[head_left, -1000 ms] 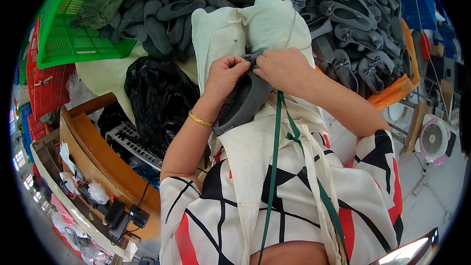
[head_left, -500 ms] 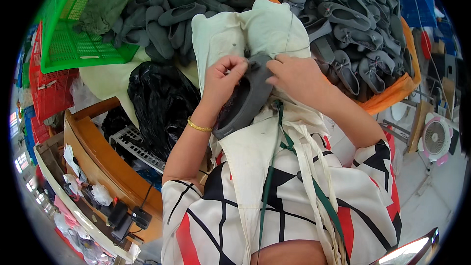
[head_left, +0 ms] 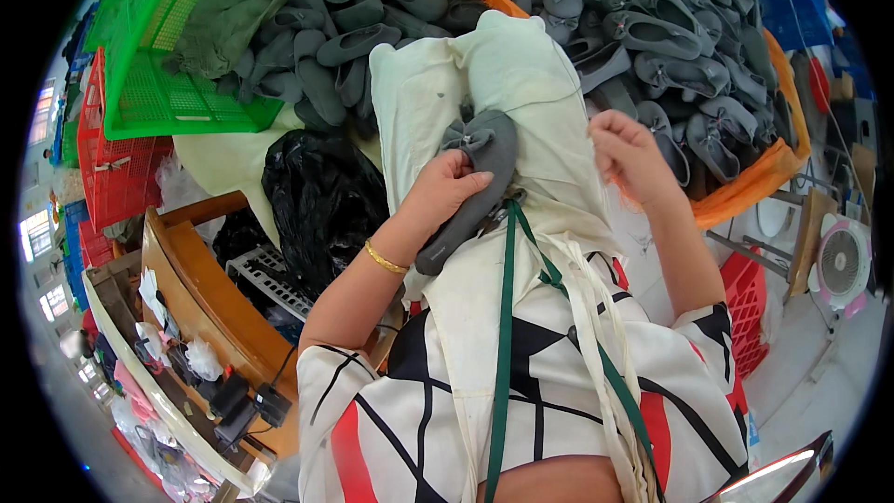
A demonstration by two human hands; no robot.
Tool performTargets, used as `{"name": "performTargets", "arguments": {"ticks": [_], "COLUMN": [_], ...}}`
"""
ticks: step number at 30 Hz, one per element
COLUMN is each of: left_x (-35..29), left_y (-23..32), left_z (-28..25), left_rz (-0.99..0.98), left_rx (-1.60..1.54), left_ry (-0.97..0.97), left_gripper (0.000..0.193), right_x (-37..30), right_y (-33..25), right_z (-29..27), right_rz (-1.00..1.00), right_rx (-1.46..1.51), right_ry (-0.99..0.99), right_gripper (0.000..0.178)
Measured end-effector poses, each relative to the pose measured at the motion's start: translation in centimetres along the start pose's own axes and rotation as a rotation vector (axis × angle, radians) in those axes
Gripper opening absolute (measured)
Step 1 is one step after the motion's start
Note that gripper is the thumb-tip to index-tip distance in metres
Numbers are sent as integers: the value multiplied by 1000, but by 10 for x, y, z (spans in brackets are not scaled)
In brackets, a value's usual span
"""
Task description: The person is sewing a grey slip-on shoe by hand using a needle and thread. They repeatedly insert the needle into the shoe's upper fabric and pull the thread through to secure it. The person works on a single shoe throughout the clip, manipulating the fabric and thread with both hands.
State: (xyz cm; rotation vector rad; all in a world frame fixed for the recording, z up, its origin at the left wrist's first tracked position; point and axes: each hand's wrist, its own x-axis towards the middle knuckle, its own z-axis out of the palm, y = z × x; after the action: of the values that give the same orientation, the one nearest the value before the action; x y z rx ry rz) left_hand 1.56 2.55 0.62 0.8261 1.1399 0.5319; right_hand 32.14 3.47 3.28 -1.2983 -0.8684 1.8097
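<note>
My left hand (head_left: 445, 188) is closed round a grey slip-on shoe (head_left: 495, 151) in front of my lap, with the thumb over the shoe's edge. Near the toe of the shoe sits a small grey bow (head_left: 471, 136), just beyond my fingers. Off to the right, my right hand (head_left: 635, 155) is raised apart from the shoe. Its fingers are pinched together, and anything between them is too small to make out. Beneath the shoe, a cream apron (head_left: 521, 70) covers my legs.
Grey shoes (head_left: 358, 42) lie heaped ahead on the left. An orange-edged sack (head_left: 745, 188) of bow-trimmed shoes is at the far right. A green crate (head_left: 200, 116), black plastic bag (head_left: 312, 191) and wooden drawer table (head_left: 209, 293) stand left; a fan (head_left: 841, 256) stands right.
My right hand has moved from the shoe out to the right. The shoe has turned, so its bow now shows, and my left hand has shifted down to grip its side.
</note>
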Motion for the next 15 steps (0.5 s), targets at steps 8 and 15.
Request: {"name": "performTargets", "arguments": {"ticks": [8,15], "left_x": [-29,-43], "left_y": [17,-14], "left_z": [0,-20], "left_rz": [380,419], "left_rx": [217,177], "left_ry": [35,-21], "left_gripper": [20,11], "right_x": [-66,-154], "right_y": [-12,-13], "right_z": [-250,-359], "right_rz": [-615,-908], "right_rx": [836,597], "right_ry": [660,1349], "right_gripper": [6,11]}}
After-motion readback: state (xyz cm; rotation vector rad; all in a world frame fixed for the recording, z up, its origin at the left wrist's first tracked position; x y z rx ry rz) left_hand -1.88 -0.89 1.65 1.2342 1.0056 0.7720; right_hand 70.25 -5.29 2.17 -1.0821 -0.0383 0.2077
